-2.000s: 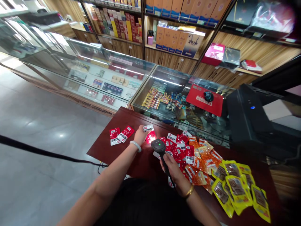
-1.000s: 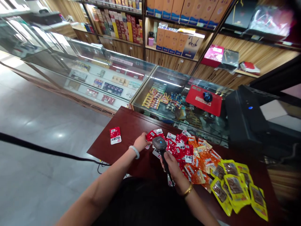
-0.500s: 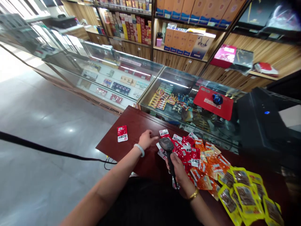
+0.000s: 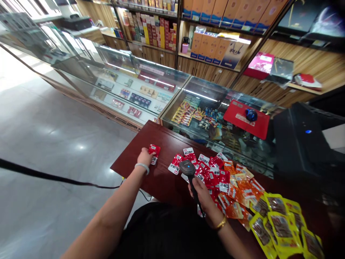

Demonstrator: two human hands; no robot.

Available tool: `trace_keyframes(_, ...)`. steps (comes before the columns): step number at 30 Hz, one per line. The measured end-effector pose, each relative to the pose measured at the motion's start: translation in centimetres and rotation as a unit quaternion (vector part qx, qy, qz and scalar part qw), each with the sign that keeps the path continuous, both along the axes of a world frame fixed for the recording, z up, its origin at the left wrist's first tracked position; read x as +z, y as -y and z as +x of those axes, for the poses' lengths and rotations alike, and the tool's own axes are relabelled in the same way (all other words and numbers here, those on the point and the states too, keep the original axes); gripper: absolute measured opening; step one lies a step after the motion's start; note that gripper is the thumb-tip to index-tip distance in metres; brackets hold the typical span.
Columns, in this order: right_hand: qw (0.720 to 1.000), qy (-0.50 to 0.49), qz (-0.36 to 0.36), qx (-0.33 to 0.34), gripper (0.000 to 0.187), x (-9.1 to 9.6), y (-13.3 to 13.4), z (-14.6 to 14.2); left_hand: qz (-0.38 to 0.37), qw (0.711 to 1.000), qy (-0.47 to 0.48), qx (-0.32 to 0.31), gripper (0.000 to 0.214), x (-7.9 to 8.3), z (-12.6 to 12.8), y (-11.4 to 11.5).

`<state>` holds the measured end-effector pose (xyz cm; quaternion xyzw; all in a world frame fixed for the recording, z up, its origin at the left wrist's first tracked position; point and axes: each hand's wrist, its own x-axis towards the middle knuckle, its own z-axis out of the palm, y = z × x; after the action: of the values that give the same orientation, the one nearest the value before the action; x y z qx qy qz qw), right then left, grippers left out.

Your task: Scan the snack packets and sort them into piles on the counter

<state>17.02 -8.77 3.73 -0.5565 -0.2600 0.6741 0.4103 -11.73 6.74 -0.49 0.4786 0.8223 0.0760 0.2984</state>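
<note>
My left hand (image 4: 145, 157) is closed on a red-and-white snack packet (image 4: 154, 150) at the left part of the dark red table; the hand hides part of it. My right hand (image 4: 201, 192) grips a black handheld barcode scanner (image 4: 188, 167) by its handle, with a small blue light showing on its head. The scanner is over the edge of a pile of red-and-white snack packets (image 4: 210, 174). One red-and-white packet (image 4: 175, 164) lies at the pile's left side. Orange snack packets (image 4: 244, 185) adjoin the pile, and yellow snack packets (image 4: 280, 223) lie farther right.
Behind the table (image 4: 134, 144) stands a glass display counter (image 4: 172, 104). On it are a red mat (image 4: 237, 122), a blue-lit mouse (image 4: 251, 114) and a black machine (image 4: 293, 144). Shelves of boxes (image 4: 212, 46) line the back. A dark cable (image 4: 54, 177) crosses at left.
My left hand has moved left from beside the pile onto the lone packet, which now sits further right. A red packet shows more fully at the pile's left. My right hand stays with the scanner.
</note>
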Motion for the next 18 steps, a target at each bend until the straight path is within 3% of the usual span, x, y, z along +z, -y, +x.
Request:
trace_keyframes(3, 1.000, 0.009, -0.006, -0.012, 0.048, 0.0, 0.4, 0.7, 0.025, 0.993, 0.089, -0.071, 0.034, -0.7, 4.4, 2.3)
trace_keyframes(8, 1.000, 0.002, 0.000, -0.016, 0.050, 0.9, 1.3, 1.5, 0.018, 0.971, 0.219, -0.094, 0.032, -1.1, 10.2, 5.1)
trace_keyframes(18, 0.999, -0.010, 0.019, -0.047, 0.047, 1.7, 2.2, 1.3, 0.043, 0.967, 0.187, -0.169, 0.031, -0.7, 13.1, 5.5)
